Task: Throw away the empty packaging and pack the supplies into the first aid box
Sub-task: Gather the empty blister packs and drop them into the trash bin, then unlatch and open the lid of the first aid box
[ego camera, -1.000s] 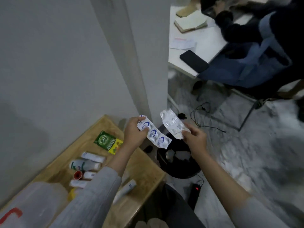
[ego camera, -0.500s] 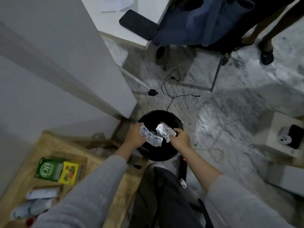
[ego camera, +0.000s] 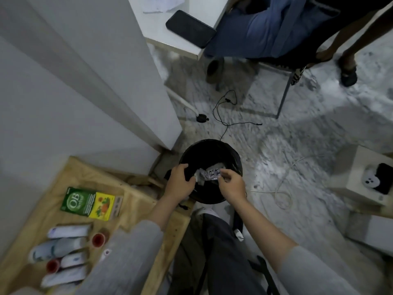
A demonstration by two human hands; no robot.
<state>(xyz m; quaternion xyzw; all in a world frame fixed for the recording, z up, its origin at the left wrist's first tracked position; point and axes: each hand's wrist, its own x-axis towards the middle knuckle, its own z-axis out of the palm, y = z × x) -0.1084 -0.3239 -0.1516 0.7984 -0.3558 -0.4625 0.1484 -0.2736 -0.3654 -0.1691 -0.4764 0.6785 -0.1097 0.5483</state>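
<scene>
A black bin [ego camera: 232, 155] stands on the floor just past the corner of the wooden table [ego camera: 138, 199]. Both my hands hover over its opening. A crumpled silver blister strip [ego camera: 209, 174] stretches between them. My right hand [ego camera: 231, 186] pinches its right end with thumb and forefinger. My left hand [ego camera: 179, 184] is curled at its left end, where a scrap of white packaging shows at the fingertips. On the table lie a green and yellow box [ego camera: 89, 203], several white tubes [ego camera: 68, 231] and two red-capped rolls [ego camera: 98, 239].
A white wall corner [ego camera: 161, 116] stands left of the bin. Behind it is a white table with a black phone [ego camera: 190, 28] and a chair draped in blue cloth. Black cables [ego camera: 225, 111] trail on the floor. A person's feet [ego camera: 347, 71] are at the top right. A white box [ego camera: 361, 173] sits at right.
My head tipped down toward the bin. Both hands dropped from chest height to just over the bin's mouth, and the two pieces of packaging came together between them.
</scene>
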